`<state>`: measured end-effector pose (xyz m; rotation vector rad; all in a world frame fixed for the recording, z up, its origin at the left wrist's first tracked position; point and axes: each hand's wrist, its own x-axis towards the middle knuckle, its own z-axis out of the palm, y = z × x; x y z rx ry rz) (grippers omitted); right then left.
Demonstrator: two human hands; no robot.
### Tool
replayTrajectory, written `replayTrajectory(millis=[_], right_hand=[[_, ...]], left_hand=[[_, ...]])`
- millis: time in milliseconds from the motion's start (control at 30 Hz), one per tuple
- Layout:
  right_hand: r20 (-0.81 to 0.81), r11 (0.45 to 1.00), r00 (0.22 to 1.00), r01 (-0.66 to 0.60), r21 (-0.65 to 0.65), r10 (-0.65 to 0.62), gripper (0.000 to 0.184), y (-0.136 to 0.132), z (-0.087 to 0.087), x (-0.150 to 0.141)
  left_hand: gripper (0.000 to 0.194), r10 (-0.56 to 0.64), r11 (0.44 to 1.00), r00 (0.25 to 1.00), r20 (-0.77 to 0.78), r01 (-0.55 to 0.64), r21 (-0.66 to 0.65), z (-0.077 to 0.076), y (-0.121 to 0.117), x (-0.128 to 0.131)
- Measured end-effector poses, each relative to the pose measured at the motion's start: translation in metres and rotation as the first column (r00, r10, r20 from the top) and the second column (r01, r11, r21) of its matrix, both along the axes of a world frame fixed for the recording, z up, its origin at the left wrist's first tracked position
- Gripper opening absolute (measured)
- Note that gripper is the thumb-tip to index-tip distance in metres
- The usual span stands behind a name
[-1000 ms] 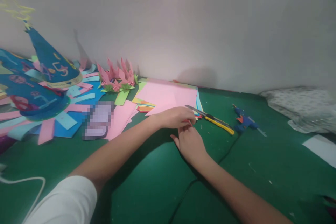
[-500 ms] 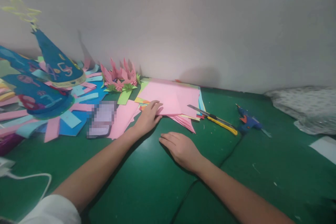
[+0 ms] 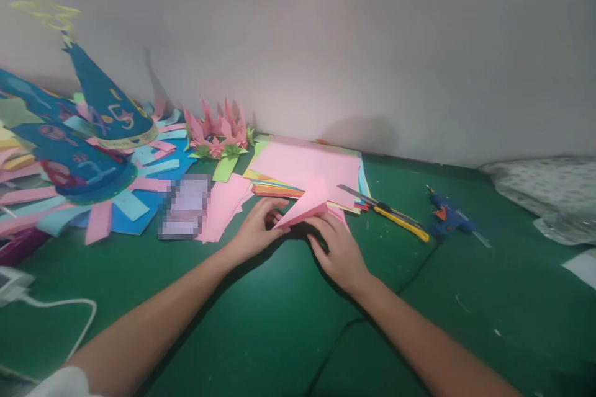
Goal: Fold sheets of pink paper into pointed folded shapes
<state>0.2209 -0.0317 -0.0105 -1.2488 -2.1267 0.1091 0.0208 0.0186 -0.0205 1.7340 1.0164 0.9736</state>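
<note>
A folded piece of pink paper (image 3: 305,203) is held between my two hands just in front of a paper stack, its left end narrowing to a point. My left hand (image 3: 257,229) pinches that pointed end with thumb and fingers. At the right end, my right hand (image 3: 342,255) grips the paper with bent fingers, some of them hidden beneath it. Behind both hands lies the stack of coloured paper (image 3: 310,158), with pink sheets on top. A yellow utility knife (image 3: 398,218) has its blade resting on the stack's right edge.
To the right lies a blue glue gun (image 3: 446,216) with a dark cord. A phone (image 3: 186,208) and pink paper pieces (image 3: 226,201) are left of my hands. Farther left stand blue cone hats (image 3: 109,102) and a pink paper crown (image 3: 218,130). A wall rises behind.
The pink paper has come off the front of the stack and towards me. My right hand has moved up from the table to grip it, while my left hand has closed on its left end.
</note>
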Motion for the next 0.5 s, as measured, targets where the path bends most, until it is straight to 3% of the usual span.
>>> replayTrajectory(millis=[200, 300, 400, 500], right_hand=[[0.135, 0.99, 0.985, 0.097, 0.103, -0.111, 0.019, -0.001, 0.003, 0.002], [0.121, 0.985, 0.985, 0.105, 0.137, -0.122, 0.018, -0.003, 0.008, 0.001], [0.122, 0.99, 0.992, 0.013, 0.144, -0.031, 0.016, -0.003, 0.01, 0.0], [0.13, 0.983, 0.98, -0.16, 0.094, 0.148, 0.016, -0.001, 0.008, 0.0]], left_hand=[[0.042, -0.093, 0.983, 0.992, 0.09, 0.106, -0.149, 0.009, -0.003, 0.001], [0.042, -0.077, 0.967, 0.989, 0.123, 0.104, -0.23, 0.013, -0.005, -0.001], [0.052, -0.02, 0.957, 0.992, 0.121, 0.054, -0.284, 0.016, -0.007, -0.004], [0.064, -0.019, 0.94, 0.987, 0.159, 0.072, -0.333, 0.019, -0.008, -0.01]])
